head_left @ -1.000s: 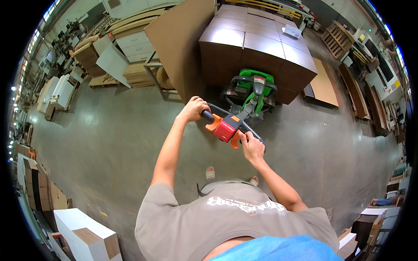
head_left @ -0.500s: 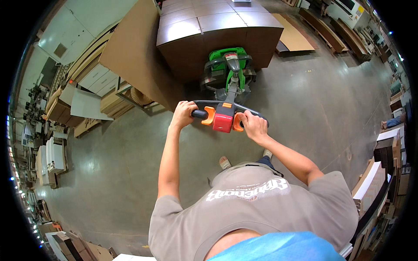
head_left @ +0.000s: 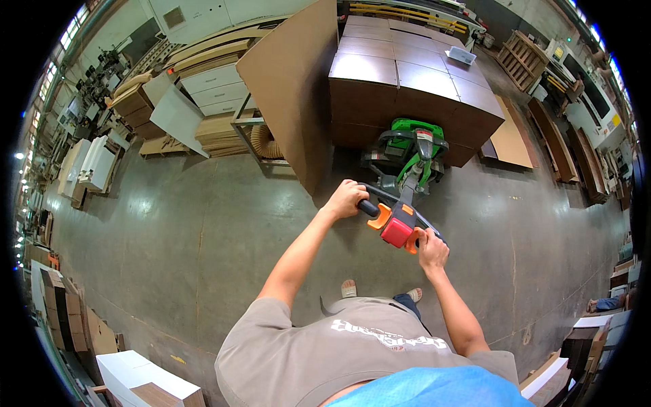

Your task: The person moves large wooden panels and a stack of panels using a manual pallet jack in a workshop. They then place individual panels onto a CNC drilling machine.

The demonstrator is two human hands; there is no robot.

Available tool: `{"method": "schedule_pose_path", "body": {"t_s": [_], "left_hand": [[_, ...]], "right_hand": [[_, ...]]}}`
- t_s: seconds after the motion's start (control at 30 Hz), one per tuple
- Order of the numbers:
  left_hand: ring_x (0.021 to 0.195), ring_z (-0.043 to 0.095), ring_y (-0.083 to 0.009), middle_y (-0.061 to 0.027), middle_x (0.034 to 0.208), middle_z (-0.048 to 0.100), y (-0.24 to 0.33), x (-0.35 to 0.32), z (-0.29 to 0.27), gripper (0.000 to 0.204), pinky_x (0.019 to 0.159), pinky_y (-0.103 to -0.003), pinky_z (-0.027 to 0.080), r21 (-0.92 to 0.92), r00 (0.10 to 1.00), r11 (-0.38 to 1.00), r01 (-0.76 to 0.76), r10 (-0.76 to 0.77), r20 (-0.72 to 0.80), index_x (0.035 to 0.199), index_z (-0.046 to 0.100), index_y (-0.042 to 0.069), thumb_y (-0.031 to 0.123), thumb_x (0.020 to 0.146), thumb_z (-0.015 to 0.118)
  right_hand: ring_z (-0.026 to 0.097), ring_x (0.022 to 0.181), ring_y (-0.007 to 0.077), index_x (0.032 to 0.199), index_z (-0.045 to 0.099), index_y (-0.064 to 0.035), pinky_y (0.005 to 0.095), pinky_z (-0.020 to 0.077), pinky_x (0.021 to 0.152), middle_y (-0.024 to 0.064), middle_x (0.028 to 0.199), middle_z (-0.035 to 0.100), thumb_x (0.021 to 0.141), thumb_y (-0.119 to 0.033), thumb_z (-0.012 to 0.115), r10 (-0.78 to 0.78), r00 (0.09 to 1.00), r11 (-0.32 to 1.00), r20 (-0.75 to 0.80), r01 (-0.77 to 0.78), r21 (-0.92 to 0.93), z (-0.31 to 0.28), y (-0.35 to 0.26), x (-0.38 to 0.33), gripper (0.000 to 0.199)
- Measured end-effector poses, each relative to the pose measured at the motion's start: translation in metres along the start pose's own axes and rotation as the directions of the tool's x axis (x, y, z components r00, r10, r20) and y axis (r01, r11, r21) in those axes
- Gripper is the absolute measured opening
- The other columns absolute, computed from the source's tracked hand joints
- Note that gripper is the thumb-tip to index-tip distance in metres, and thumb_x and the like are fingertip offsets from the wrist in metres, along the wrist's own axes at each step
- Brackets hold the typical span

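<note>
Pallet truck [head_left: 415,136], green and black, stood on the grey floor [head_left: 237,237] in the head view, right in front of a broad brown stack [head_left: 380,108]. Its handle [head_left: 405,214] reached back toward the person and sat at a slant, the left end farther from the body than the right. The left hand [head_left: 346,198] had its fingers clamped around the left end of the handle, just beside an orange lever [head_left: 380,217]. The right hand [head_left: 432,249] had its fingers clamped on the right end, the thumb side close to a second orange lever [head_left: 412,241]. Between the levers was a red block [head_left: 397,232]. A tall brown board [head_left: 291,95] leaned left of the stack, near a metal frame [head_left: 244,129]. A small pale tray [head_left: 461,55] rested on top of the stack. Both sandalled feet [head_left: 348,289] showed below the handle.
</note>
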State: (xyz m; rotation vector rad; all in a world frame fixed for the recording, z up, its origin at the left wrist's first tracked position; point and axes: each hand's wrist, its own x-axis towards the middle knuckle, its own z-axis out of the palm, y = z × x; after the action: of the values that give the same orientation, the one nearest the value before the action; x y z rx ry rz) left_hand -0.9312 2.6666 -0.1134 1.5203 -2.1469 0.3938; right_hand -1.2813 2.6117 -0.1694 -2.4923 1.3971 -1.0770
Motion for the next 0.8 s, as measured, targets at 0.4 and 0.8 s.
{"method": "schedule_pose_path", "body": {"t_s": [0.4,0.8], "left_hand": [[0.108,0.066,-0.0266,-0.0024,0.098,0.068,-0.075,0.017,0.102,0.021,0.100,-0.045,0.045,0.108,0.996,0.994,0.027,-0.036,0.076,0.089,0.074,0.018,0.006,0.072,0.075],[0.110,0.066,-0.0271,-0.0043,0.099,0.069,-0.069,0.030,0.210,0.022,0.100,-0.045,0.046,0.234,0.986,0.964,0.126,-0.148,0.079,0.092,0.077,0.016,0.007,0.072,0.074]], "right_hand": [[0.072,0.071,0.0457,0.094,0.060,-0.0103,0.0583,0.0543,0.062,0.0215,0.072,0.070,0.108,-0.071,0.029,-0.025,1.000,0.999,0.004,0.025,0.024,0.123,0.045,0.009,0.069],[0.071,0.070,0.0465,0.094,0.063,-0.0116,0.0597,0.0539,0.062,0.0218,0.070,0.069,0.106,-0.075,0.027,-0.036,0.999,0.995,-0.007,0.036,0.093,0.198,0.137,0.011,0.074]]}}
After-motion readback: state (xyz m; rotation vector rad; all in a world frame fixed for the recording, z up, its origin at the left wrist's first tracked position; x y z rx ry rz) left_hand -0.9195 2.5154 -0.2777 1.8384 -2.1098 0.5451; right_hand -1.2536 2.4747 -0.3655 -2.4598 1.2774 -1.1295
